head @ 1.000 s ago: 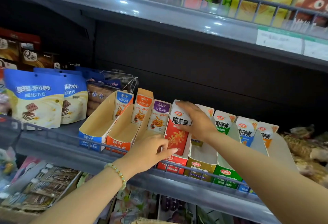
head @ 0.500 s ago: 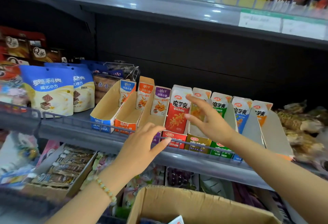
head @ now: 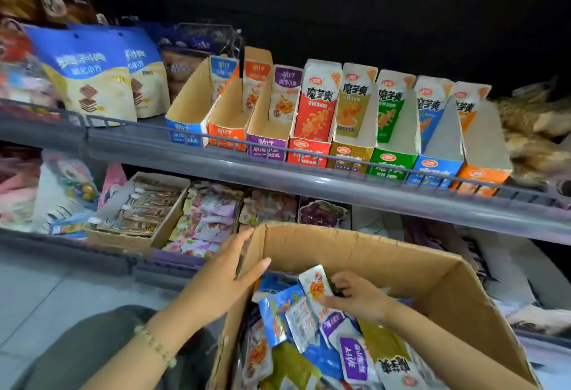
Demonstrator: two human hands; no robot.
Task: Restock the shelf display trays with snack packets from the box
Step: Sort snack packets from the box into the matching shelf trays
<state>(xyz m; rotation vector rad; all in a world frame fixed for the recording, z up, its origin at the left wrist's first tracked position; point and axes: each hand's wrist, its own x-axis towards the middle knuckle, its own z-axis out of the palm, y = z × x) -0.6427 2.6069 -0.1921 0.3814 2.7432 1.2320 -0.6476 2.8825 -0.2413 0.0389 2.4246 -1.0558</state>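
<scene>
Both hands are now down from the trays (head: 306,151) at the box (head: 355,250): left hand (head: 221,281) open, steadying its wall, right hand (head: 358,298) pinching an orange packet (head: 315,285) just beside its fingertips; advise matching colour to tray before lifting.

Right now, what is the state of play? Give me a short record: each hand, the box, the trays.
left hand: on the box's left edge, fingers straight
right hand: inside the box, fingers curled on a white packet
box: open, heaped with mixed packets
trays: eight in a row on the shelf; the three leftmost show bare cardboard in front
</scene>
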